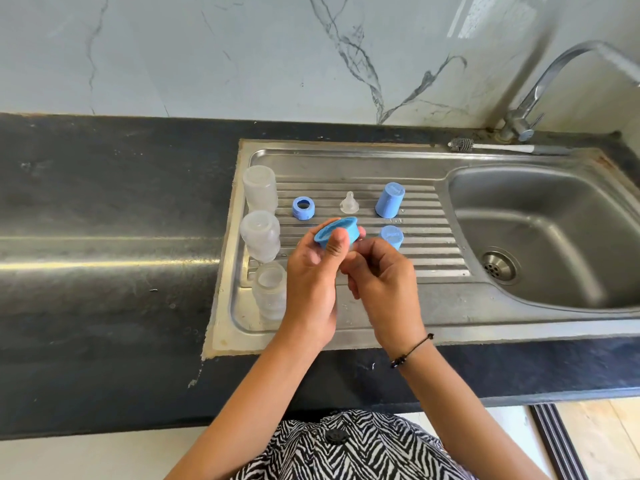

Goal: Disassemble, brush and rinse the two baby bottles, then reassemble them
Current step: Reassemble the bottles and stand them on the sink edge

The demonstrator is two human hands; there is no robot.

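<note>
My left hand (311, 271) holds a blue screw ring (334, 232) above the drainboard, thumb pressed on its rim. My right hand (381, 278) is curled close under the ring, fingers at its lower side; what it pinches is hidden. Three clear bottle bodies stand upside down at the drainboard's left: one at the back (259, 190), one in the middle (260, 235), one nearest (270, 292). A second blue ring (304, 208), a clear teat (349, 203), a tall blue cap (390, 200) and another blue cap (391, 237) stand on the ribs.
The steel drainboard (346, 317) joins a sink basin (540, 237) with a drain on the right. A bottle brush (491, 147) lies along the sink's back edge under the tap (540, 95). Black counter (104, 220) spreads to the left.
</note>
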